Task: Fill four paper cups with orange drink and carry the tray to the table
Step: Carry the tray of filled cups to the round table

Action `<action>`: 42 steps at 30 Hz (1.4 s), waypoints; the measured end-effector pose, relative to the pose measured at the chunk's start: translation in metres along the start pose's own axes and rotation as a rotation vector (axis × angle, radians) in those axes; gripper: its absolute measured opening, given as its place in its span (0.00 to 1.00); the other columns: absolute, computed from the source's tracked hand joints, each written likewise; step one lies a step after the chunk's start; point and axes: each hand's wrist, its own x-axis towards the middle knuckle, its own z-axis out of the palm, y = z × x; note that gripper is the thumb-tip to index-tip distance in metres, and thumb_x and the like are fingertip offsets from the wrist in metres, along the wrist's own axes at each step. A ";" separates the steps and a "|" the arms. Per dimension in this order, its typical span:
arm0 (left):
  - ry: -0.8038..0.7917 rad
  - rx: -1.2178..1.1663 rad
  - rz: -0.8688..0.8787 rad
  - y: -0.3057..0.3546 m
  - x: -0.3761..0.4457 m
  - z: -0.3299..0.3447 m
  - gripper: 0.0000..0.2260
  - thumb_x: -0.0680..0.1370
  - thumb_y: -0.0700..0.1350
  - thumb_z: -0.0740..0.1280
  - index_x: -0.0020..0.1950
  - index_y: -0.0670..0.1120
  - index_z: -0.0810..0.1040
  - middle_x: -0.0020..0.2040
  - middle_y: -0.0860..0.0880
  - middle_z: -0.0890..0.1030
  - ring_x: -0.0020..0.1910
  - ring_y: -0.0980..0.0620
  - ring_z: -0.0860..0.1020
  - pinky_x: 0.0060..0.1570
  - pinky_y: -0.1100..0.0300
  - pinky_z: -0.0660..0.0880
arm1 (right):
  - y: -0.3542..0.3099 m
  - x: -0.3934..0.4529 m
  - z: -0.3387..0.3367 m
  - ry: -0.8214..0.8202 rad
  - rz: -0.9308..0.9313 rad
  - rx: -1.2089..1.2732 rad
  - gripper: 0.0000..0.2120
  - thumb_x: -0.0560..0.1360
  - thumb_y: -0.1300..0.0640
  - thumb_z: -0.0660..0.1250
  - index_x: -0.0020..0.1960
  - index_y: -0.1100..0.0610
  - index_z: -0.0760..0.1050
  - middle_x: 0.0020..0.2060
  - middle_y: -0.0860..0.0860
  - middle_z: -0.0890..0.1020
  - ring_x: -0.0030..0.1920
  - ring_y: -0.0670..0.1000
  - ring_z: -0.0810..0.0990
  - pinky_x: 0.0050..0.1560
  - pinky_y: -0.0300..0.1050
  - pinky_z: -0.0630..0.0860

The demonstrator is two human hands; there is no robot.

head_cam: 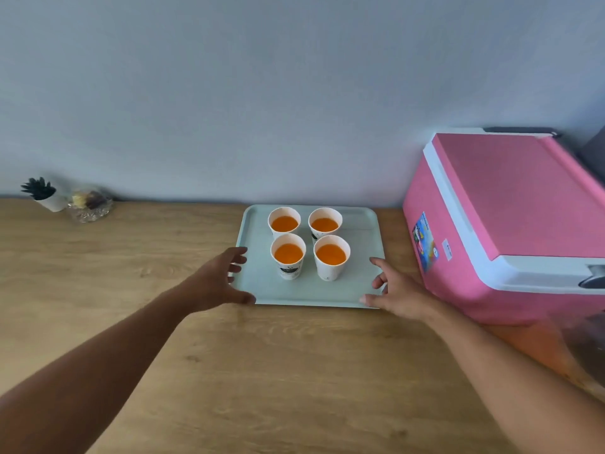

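Observation:
A pale green tray (307, 293) lies on the wooden counter (163, 339) against the wall. On it stand several white paper cups in a square, each holding orange drink; the front two are at cup (288, 257) and cup (331, 258). My left hand (217, 278) is at the tray's left edge, fingers spread, thumb at the front left corner. My right hand (394, 290) is at the tray's right edge, fingers spread, thumb on the front right corner. Neither hand is closed round the rim.
A pink cooler (504, 224) with a white rim stands close to the tray's right side. A small potted plant (44, 194) and a glass dish (90, 204) sit at the back left by the wall. An orange blur shows at the right edge.

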 end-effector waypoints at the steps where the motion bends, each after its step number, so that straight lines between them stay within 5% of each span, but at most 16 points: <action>1: -0.001 0.020 -0.009 0.002 0.008 -0.002 0.54 0.56 0.56 0.86 0.77 0.53 0.64 0.65 0.54 0.75 0.61 0.55 0.76 0.59 0.60 0.77 | -0.002 0.010 -0.004 -0.025 0.003 -0.014 0.48 0.73 0.44 0.79 0.83 0.44 0.54 0.55 0.44 0.76 0.51 0.46 0.79 0.53 0.42 0.77; 4: -0.024 0.048 -0.037 0.008 0.030 -0.005 0.53 0.59 0.49 0.87 0.79 0.51 0.62 0.65 0.52 0.74 0.62 0.51 0.75 0.58 0.60 0.76 | -0.004 0.033 -0.014 -0.065 0.014 -0.037 0.50 0.72 0.46 0.80 0.84 0.43 0.52 0.55 0.44 0.76 0.50 0.46 0.78 0.51 0.42 0.77; 18: -0.233 0.194 0.013 0.019 0.104 -0.018 0.61 0.55 0.56 0.87 0.80 0.59 0.55 0.74 0.53 0.70 0.66 0.48 0.75 0.66 0.46 0.75 | -0.026 0.090 -0.018 -0.171 0.013 -0.157 0.63 0.66 0.45 0.84 0.83 0.35 0.42 0.60 0.50 0.78 0.61 0.52 0.79 0.64 0.49 0.76; 34: -0.280 0.160 0.122 0.033 0.125 0.000 0.54 0.59 0.51 0.86 0.76 0.60 0.57 0.74 0.54 0.70 0.67 0.49 0.76 0.64 0.48 0.77 | -0.037 0.102 -0.013 -0.237 -0.120 -0.100 0.69 0.62 0.45 0.86 0.79 0.27 0.34 0.73 0.50 0.76 0.73 0.55 0.74 0.70 0.56 0.73; 42: -0.261 0.151 0.132 0.032 0.125 0.008 0.52 0.61 0.50 0.86 0.75 0.61 0.56 0.74 0.55 0.70 0.66 0.50 0.76 0.59 0.56 0.77 | -0.038 0.101 -0.008 -0.177 -0.136 -0.065 0.69 0.59 0.41 0.86 0.79 0.26 0.36 0.65 0.51 0.80 0.66 0.53 0.78 0.67 0.57 0.77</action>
